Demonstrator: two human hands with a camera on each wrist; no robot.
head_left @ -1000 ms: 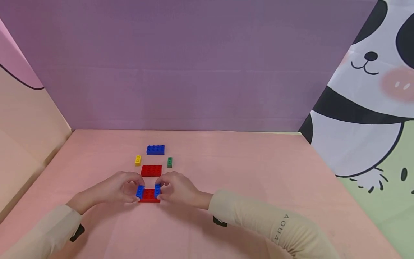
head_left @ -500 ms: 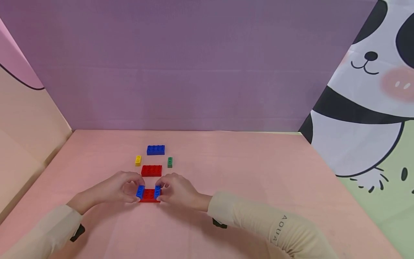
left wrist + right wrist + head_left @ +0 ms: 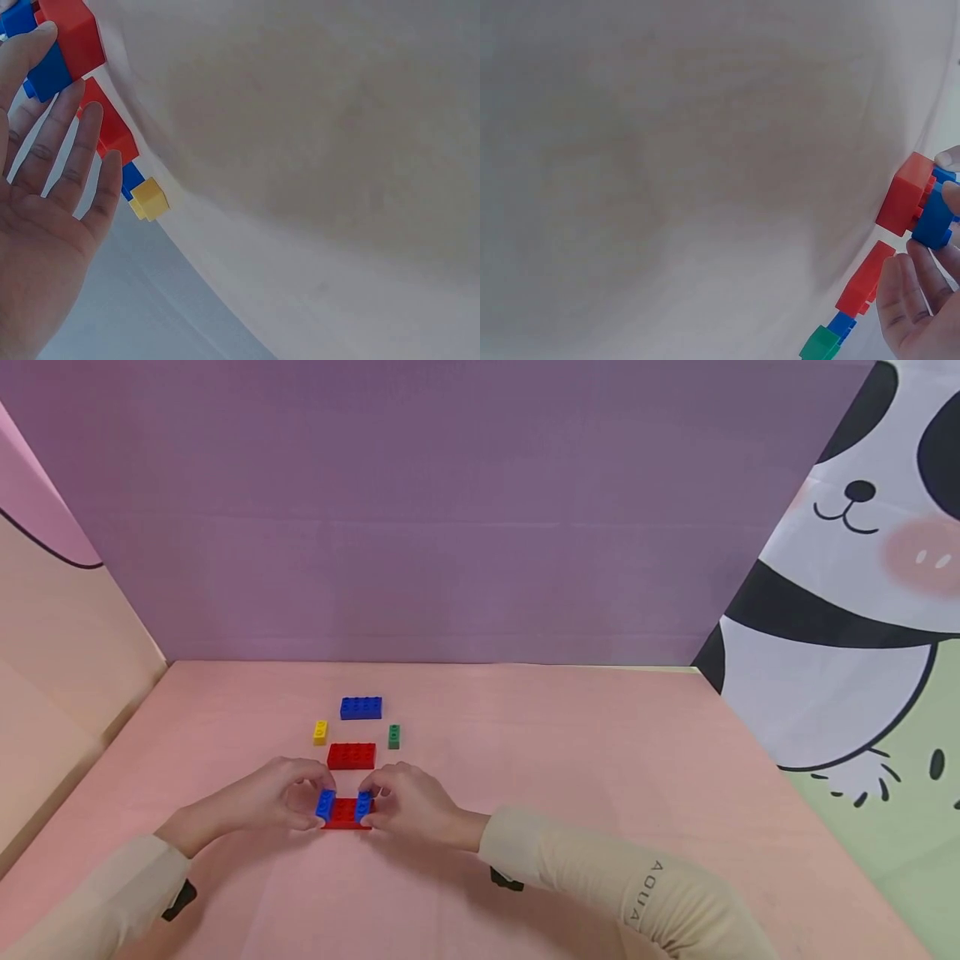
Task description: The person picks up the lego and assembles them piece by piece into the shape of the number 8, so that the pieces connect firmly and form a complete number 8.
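Observation:
A red building brick (image 3: pixel 346 811) lies nearest the person, with a narrow blue brick at each end of its top. My left hand (image 3: pixel 273 793) pinches the left blue brick (image 3: pixel 326 804) between thumb and fingers; in the left wrist view that blue brick (image 3: pixel 51 73) lies flush against the red one (image 3: pixel 81 43). On the other side, my right hand (image 3: pixel 415 802) pinches the right blue brick (image 3: pixel 363 805). The right wrist view shows red studs between this blue brick (image 3: pixel 932 217) and the red brick (image 3: pixel 906 196).
Just beyond the hands lies a second red brick (image 3: pixel 351 756). Farther back are a small yellow brick (image 3: pixel 320 732), a small green brick (image 3: pixel 393 737) and a larger blue brick (image 3: pixel 361 707). The pink-covered table (image 3: pixel 600 777) meets a purple backdrop (image 3: pixel 480 527).
My right hand has shifted slightly left and inward with its blue brick. My left hand and the loose bricks stay where they were.

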